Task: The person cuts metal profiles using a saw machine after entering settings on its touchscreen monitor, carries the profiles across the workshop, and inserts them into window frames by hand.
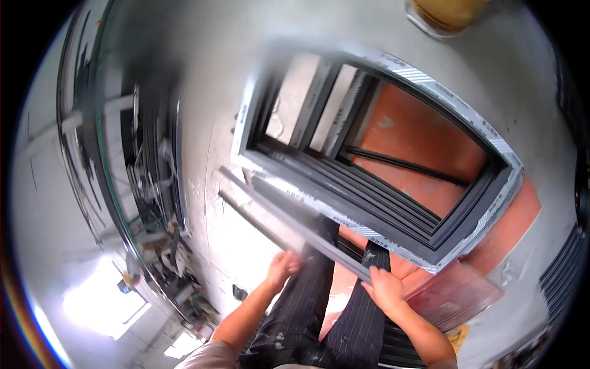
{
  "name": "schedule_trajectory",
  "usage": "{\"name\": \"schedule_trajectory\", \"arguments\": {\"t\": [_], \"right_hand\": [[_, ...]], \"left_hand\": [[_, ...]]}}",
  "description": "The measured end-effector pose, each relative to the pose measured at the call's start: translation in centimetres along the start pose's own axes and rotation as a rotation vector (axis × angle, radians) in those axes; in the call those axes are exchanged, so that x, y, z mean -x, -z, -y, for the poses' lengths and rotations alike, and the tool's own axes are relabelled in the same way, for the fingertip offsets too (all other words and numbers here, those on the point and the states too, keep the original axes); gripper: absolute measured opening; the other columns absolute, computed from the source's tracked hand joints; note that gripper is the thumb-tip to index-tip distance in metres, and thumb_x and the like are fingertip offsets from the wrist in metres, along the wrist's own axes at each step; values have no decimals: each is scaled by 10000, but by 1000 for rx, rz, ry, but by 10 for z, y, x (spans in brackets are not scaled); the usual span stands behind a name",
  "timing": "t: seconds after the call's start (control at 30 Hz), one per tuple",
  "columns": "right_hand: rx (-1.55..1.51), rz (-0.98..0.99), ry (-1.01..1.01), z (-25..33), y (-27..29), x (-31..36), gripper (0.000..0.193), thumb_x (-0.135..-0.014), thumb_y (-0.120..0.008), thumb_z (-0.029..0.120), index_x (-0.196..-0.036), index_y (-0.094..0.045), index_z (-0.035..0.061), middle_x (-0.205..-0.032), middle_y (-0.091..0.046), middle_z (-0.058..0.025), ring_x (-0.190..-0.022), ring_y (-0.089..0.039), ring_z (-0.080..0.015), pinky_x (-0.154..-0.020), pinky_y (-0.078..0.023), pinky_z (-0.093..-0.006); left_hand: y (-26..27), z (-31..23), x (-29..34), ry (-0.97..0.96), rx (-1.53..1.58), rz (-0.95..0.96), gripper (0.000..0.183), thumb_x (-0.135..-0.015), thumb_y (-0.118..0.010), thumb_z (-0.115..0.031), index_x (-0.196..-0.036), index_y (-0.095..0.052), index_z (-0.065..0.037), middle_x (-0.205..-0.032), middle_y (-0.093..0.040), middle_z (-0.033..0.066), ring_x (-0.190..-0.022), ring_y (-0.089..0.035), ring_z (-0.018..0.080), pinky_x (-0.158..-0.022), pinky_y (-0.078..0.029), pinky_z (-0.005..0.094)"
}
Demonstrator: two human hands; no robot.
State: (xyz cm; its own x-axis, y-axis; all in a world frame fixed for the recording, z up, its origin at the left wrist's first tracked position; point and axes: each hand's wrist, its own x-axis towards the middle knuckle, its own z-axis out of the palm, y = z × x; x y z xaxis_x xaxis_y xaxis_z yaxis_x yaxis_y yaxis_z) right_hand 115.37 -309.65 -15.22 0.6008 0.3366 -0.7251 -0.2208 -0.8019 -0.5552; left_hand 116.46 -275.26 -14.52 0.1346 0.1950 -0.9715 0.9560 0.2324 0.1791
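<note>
My right hand (pixel 386 289) is closed around the near end of a long grey profile bar (pixel 307 232), which slants up to the left across my legs. My left hand (pixel 284 268) has its fingers curled and a little blurred. A thin dark strip (pixel 249 218) runs down toward it; whether the fingers grip that strip is hidden. Just beyond the bar lies a large grey window frame (pixel 470 243) with printed protective film on its edges. Dark crossbars divide its opening into two narrow parts and one wide part.
Orange-red sheeting (pixel 424 141) shows through and beside the frame. A reddish translucent panel (pixel 458 295) lies at the right. Ribbed dark profiles (pixel 562 277) are stacked at the far right. A rack of long strips (pixel 110 178) and clutter line the left. A yellowish container (pixel 448 13) stands at the top.
</note>
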Motion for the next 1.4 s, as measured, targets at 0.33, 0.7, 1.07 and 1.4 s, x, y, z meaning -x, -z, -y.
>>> {"name": "schedule_trajectory", "arguments": {"t": [0.33,0.7,1.07,1.4], "right_hand": [[157,149,-56,42,-83,-51,384,-805,-735,358,-934,-606,19,-853,-684,-223,-829,-676,-389,-739,-536,-488],[357,246,-292,-18,-244,-74,481,-852,-665,392,-1120,-606,-3,-1063,-666,-266,-1017,-628,-429,-906,-500,-493],[610,377,-112,18,-364,-19,295,-872,-591,324,-989,-704,78,-1019,-694,-193,-983,-661,-373,-855,-526,-479],[835,476,111,82,-479,6,377,-933,-465,357,-953,-705,66,-970,-693,-223,-896,-672,-417,-820,-540,-507]], "left_hand": [[-44,103,120,-407,-793,-328,508,-875,-670,-304,-1236,-491,6,-1186,-540,257,-1067,-567,426,-918,-468,481],[32,359,116,136,-889,-294,637,-791,-709,-458,-1247,-508,-60,-1223,-544,213,-1216,-506,397,-923,-470,555],[141,433,86,98,-531,-355,774,-773,-720,-513,-1318,-431,-47,-1117,-567,261,-1012,-623,430,-811,-528,519],[194,484,82,115,-224,-296,645,-818,-674,-522,-1230,-470,-69,-1104,-586,261,-998,-619,441,-820,-517,524]]}}
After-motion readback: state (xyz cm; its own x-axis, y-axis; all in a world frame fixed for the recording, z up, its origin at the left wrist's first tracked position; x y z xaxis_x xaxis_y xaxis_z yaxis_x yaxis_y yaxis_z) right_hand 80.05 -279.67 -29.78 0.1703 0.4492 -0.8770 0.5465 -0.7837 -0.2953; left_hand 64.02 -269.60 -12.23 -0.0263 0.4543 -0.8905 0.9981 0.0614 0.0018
